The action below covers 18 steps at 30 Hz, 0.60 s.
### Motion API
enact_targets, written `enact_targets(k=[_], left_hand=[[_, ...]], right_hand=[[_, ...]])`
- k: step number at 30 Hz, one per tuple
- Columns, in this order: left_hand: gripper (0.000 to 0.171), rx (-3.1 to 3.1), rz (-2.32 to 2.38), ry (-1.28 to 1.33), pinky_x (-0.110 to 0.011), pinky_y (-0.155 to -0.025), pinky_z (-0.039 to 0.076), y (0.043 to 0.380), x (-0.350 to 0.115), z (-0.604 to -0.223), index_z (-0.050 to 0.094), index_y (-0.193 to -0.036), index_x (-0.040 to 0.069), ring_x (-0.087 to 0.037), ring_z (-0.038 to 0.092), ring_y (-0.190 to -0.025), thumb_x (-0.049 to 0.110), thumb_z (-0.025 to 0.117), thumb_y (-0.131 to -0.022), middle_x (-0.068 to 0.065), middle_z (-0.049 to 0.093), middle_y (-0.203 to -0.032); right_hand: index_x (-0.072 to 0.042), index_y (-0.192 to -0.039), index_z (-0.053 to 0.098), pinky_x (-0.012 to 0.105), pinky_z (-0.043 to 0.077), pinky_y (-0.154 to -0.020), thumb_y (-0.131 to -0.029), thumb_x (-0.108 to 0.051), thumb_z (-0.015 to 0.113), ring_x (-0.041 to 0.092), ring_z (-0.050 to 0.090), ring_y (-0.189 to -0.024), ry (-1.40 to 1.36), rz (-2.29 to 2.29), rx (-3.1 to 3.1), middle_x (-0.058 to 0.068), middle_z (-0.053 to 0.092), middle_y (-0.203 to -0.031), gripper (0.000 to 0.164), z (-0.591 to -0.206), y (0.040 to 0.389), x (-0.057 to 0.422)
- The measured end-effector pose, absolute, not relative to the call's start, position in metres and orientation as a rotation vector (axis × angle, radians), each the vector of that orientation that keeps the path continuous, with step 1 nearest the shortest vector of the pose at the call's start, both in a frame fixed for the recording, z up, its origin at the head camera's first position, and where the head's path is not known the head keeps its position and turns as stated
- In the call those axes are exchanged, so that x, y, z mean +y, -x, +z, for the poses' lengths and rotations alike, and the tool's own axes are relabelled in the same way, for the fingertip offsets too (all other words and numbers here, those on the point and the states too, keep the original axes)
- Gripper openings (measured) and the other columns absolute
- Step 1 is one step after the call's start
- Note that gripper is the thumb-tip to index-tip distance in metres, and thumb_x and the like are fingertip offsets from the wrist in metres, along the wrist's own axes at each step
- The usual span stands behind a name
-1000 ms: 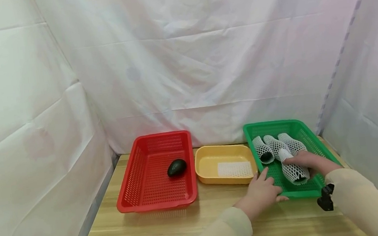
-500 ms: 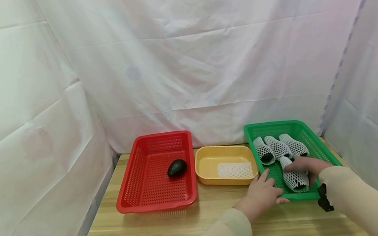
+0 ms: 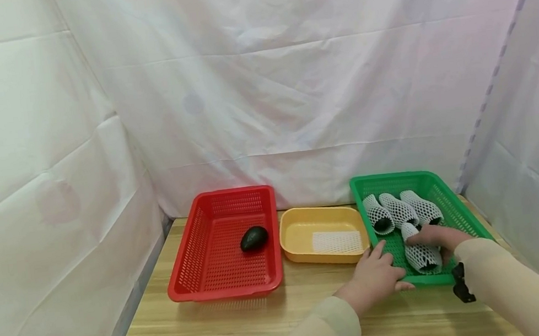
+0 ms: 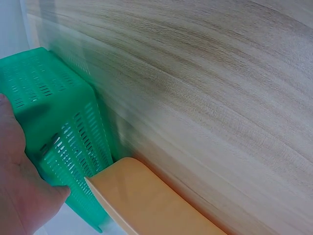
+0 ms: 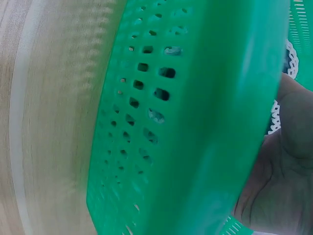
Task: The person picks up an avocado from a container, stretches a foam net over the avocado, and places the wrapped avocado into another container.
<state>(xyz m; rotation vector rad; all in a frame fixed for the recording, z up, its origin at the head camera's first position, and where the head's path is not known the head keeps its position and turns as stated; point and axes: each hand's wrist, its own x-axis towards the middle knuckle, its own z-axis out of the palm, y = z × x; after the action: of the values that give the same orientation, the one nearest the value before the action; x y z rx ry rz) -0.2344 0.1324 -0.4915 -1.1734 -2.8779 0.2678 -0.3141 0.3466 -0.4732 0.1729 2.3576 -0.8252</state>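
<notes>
In the head view my right hand [image 3: 434, 239] holds a dark avocado in a white foam net [image 3: 421, 257], low in the front of the green basket [image 3: 461, 218]. Its fingertips are hidden behind the net. Three more netted fruits, among them the left one [image 3: 377, 215], lie side by side farther back in that basket. My left hand [image 3: 375, 273] rests on the basket's front-left corner with its fingers spread and fairly straight. The right wrist view shows the basket's wall [image 5: 215, 122] covering part of the right hand [image 5: 283, 171].
A red basket [image 3: 175, 287] at the left holds one bare avocado [image 3: 253, 238]. Between the baskets stands a yellow tray [image 3: 304, 255] with a flat white foam net [image 3: 337, 242] in it. White cloth walls [image 3: 262, 108] enclose the wooden table [image 3: 209, 335].
My right hand has lowered the netted avocado slightly toward the basket's front edge, separating it from the back row. During the last half second it barely moves. The left hand stays in place.
</notes>
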Motion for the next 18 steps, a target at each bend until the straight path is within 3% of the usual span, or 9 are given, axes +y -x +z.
enact_targets(k=[10, 18], left_hand=[[0.044, -2.888, 0.246, 1.171, -0.043, -0.111, 0.029, 0.2352, 0.1331, -0.4943, 0.059, -0.122, 0.055, -0.019, 0.015, -0.145, 0.069, 0.029, -0.092, 0.017, 0.051, -0.131], [0.045, -2.91, 0.222, 1.17, -0.043, -0.111, 0.029, 0.2343, 0.1326, -0.4937, 0.059, -0.124, 0.054, -0.019, 0.015, -0.145, 0.068, 0.03, -0.092, 0.016, 0.05, -0.134]], right_hand=[[0.021, -0.142, -0.006, 0.065, 0.048, -0.077, -0.094, -0.041, 0.06, 0.067, 0.038, -0.112, -0.186, -0.836, 2.324, 0.053, 0.015, -0.133, 0.102, -0.4691, 0.3113, 0.3507], [0.023, -0.139, 0.006, 0.063, 0.05, -0.077, -0.091, -0.034, 0.066, 0.063, 0.045, -0.109, -0.157, -0.861, 2.315, 0.048, 0.034, -0.122, 0.096, -0.4658, 0.3049, 0.3508]])
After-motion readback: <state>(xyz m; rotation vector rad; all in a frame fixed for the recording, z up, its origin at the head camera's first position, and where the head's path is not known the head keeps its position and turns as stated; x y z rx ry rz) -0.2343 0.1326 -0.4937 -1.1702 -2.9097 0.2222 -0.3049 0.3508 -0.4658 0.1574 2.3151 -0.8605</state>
